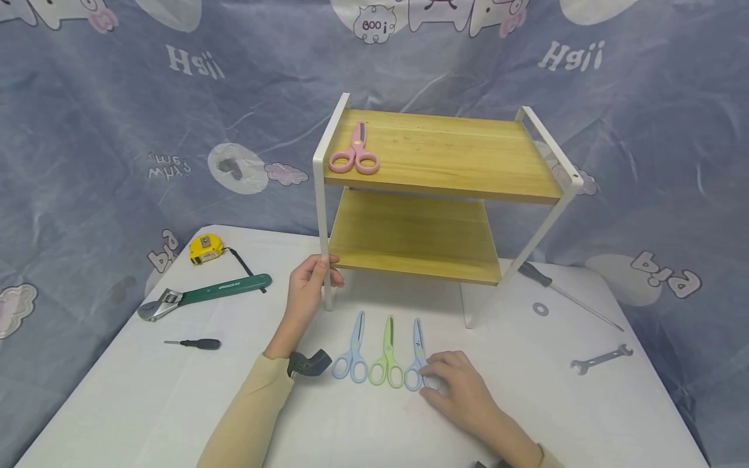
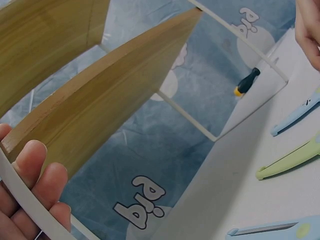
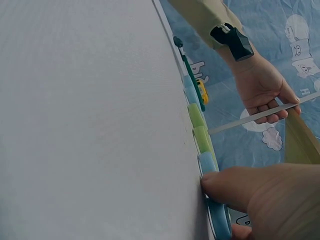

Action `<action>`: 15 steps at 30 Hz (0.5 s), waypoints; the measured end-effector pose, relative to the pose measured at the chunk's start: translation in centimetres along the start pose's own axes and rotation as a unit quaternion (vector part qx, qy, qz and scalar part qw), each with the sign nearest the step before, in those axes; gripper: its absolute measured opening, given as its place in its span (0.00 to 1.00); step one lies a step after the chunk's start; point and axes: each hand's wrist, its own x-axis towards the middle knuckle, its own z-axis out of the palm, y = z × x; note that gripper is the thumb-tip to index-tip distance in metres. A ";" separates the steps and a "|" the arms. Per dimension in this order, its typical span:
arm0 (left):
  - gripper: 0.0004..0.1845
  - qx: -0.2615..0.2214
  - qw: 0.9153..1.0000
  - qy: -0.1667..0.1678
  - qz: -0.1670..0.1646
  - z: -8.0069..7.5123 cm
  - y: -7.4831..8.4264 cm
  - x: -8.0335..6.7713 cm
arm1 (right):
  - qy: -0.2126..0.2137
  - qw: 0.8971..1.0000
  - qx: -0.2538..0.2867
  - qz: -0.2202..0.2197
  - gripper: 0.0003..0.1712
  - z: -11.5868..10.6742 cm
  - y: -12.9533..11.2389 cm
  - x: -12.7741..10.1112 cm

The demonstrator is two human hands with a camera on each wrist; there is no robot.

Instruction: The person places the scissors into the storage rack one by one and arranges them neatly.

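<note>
A two-tier wooden shelf (image 1: 433, 153) on a white metal frame stands at the back of the white table (image 1: 175, 403). Pink scissors (image 1: 354, 155) lie on its top board. My left hand (image 1: 318, 270) grips the frame's front left leg (image 2: 25, 200), fingers (image 2: 35, 175) curled round it. Three scissors lie side by side in front: light blue (image 1: 353, 354), green (image 1: 387, 354) and another light blue pair (image 1: 417, 351). My right hand (image 1: 430, 377) pinches the handle (image 3: 217, 215) of that right pair, which lies flat on the table.
Left of the shelf lie a yellow tape measure (image 1: 206, 249), a green adjustable wrench (image 1: 205, 292) and a small screwdriver (image 1: 196, 343). To the right are a long screwdriver (image 1: 562, 292), a washer (image 1: 540, 309) and a spanner (image 1: 601, 359). Patterned cloth hangs behind.
</note>
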 end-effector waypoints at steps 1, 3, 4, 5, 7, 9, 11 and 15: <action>0.18 -0.001 1.000 0.000 0.000 0.0 0.0 0.0 | 0.000 1.000 0.000 0.003 0.17 0.0 0.0 0.0; 0.18 -0.001 1.000 0.000 -0.001 0.0 0.1 0.0 | -0.002 1.000 0.001 0.010 0.17 0.0 0.0 0.0; 0.18 0.001 1.000 0.000 -0.002 0.0 0.1 0.0 | -0.003 1.000 0.001 0.013 0.17 -0.1 0.0 0.0; 0.18 0.002 1.000 0.001 -0.002 0.0 0.1 0.0 | -0.004 1.000 0.002 0.016 0.17 -0.1 -0.1 0.1; 0.18 0.003 1.000 0.003 -0.001 0.0 0.1 0.0 | -0.007 1.000 0.001 0.022 0.17 -0.1 -0.1 0.1; 0.17 0.004 1.000 0.004 0.001 0.0 0.1 0.0 | -0.010 0.999 -0.001 0.031 0.18 -0.1 -0.1 0.1; 0.17 0.002 1.000 0.004 0.004 0.0 0.1 0.0 | -0.014 0.999 -0.004 0.043 0.19 -0.1 -0.2 0.2; 0.17 -0.001 1.000 0.003 0.008 0.0 0.1 -0.1 | -0.015 0.998 -0.009 0.065 0.22 0.0 -0.3 0.2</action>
